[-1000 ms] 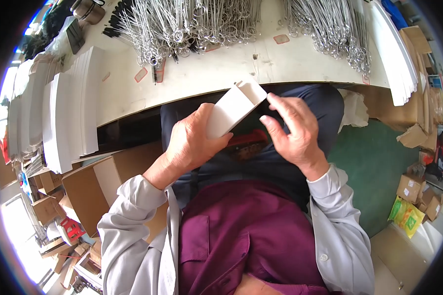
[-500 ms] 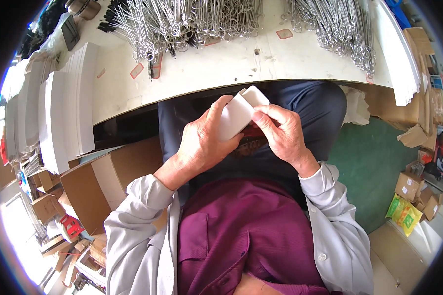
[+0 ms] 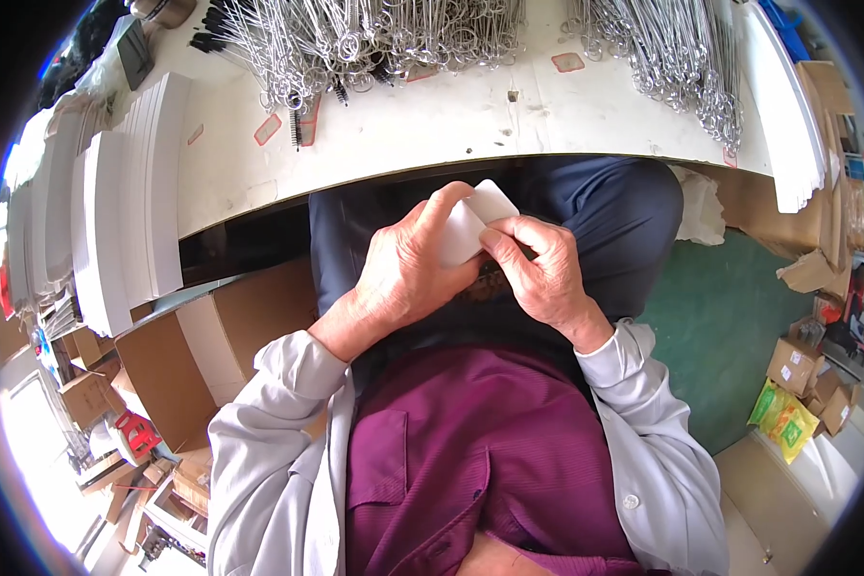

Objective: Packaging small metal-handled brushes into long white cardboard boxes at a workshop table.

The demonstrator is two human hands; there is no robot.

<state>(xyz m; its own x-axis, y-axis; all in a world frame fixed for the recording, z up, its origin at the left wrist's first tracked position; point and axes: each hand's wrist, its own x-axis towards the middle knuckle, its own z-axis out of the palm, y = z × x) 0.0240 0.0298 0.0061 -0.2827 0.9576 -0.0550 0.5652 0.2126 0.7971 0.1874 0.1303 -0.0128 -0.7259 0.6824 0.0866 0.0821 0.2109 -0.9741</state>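
Note:
Above my lap, just in front of the table's near edge, I hold a small white carton at a slant. My left hand grips its body, with the thumb below and the fingers round the far side. At the upper right end of the carton is a white flap with rounded corners. Thumb and forefinger of my right hand pinch the carton by this end, near the base of the flap. Whether anything lies inside the carton is hidden.
On the white table lie a large pile of thin metal wire pieces with looped ends and a second wire bundle. Tall stacks of white flat card stand at the left. An open brown box sits below them.
The flap now lies flatter over the carton's end, which showed an opening before. Both hands have shifted slightly, with my right thumb moving a little left and down.

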